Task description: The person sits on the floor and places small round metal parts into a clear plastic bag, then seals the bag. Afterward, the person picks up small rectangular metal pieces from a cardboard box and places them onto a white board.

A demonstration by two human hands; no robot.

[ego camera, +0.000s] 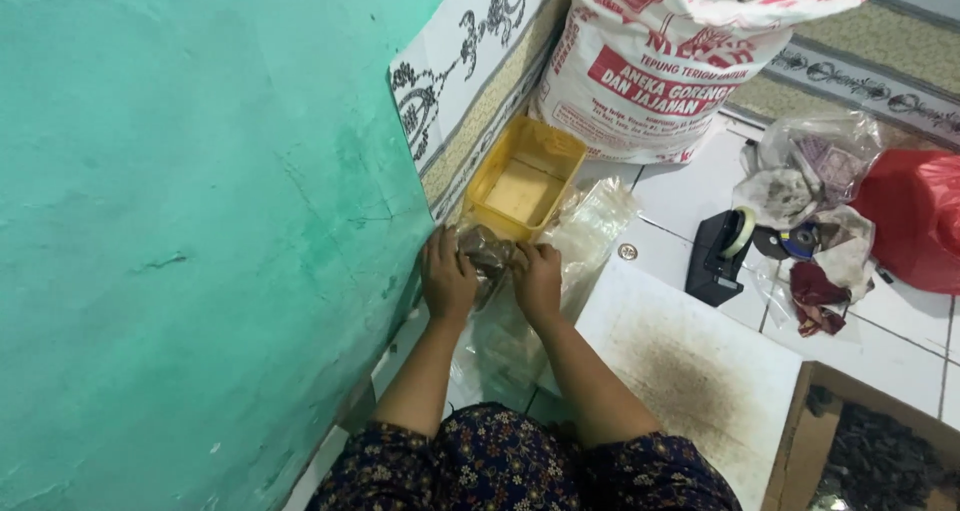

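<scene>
small bag (487,254): clear plastic packet stuffed with something brown, sitting just left of frame centre, right between my two hands
long axis: runs roughly left-to-right across the picture, so each hand has one end of it
left hand (447,276): grip closed around the left end of the bag, fingers curled over the top
right hand (538,281): grip pinched shut on the right end, thumb side toward the bag
which is nearer: honestly a tie, both are touching it, bag is dead between them
yellow tub (525,179): just above the bag in frame, open side up, close to touching
loose plastic bags (590,226): crumpled clear ones right of the tub, under my right wrist
flour sack (680,56): big white and red one, top centre
tape dispenser (722,251): black, off to the right on the floor tiles
</scene>
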